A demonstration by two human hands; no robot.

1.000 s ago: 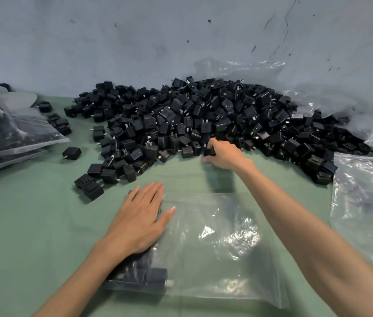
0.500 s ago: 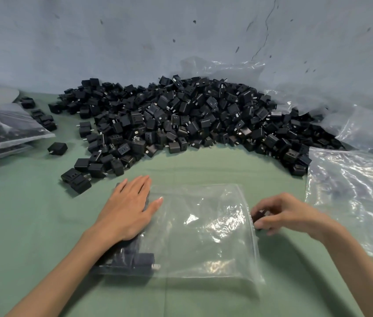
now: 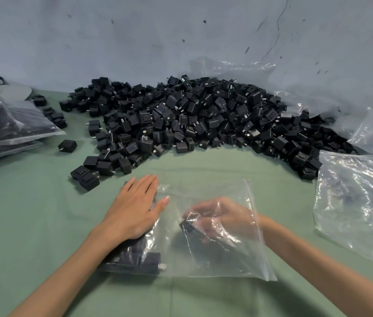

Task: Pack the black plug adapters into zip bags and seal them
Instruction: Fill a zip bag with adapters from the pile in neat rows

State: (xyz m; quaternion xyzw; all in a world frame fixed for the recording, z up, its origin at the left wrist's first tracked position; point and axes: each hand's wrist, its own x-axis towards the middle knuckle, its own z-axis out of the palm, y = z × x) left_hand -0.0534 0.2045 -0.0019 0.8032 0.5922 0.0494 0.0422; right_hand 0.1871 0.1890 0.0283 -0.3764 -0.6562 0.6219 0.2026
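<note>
Inside the clear zip bag point(image 3: 222, 263), our right-hand fingers point(image 3: 200, 211) are curled in a pinch around one black plug adapter point(image 3: 189, 227). The film blurs it, so we can't tell exactly which fingertips are doing the gripping. The right hand point(image 3: 223, 217) is in past the wrist through the open zip edge point(image 3: 267, 259) on the bag's right side. Over on the other side, our left hand point(image 3: 135, 212) lies flat on the bag, fingers straight and close together, pinning it and the adapters already inside point(image 3: 145, 259) to the green cloth point(image 3: 32, 220). We'd judge these adapters to be small, hard and rigid, light one at a time, so a pinch across the flat faces is the way to take them, clear of the metal prongs. The bag is the tricky one: thin, limp and slick, likely to slide or fold shut unless it's pinned. For sealing, the stiffer zip strip is the place to hold. Beyond our hands, the big pile of adapters point(image 3: 192, 120) sits against the wall. Empty bags point(image 3: 359, 202) lie to the right and filled bags point(image 3: 5, 124) are stacked at far left.
</note>
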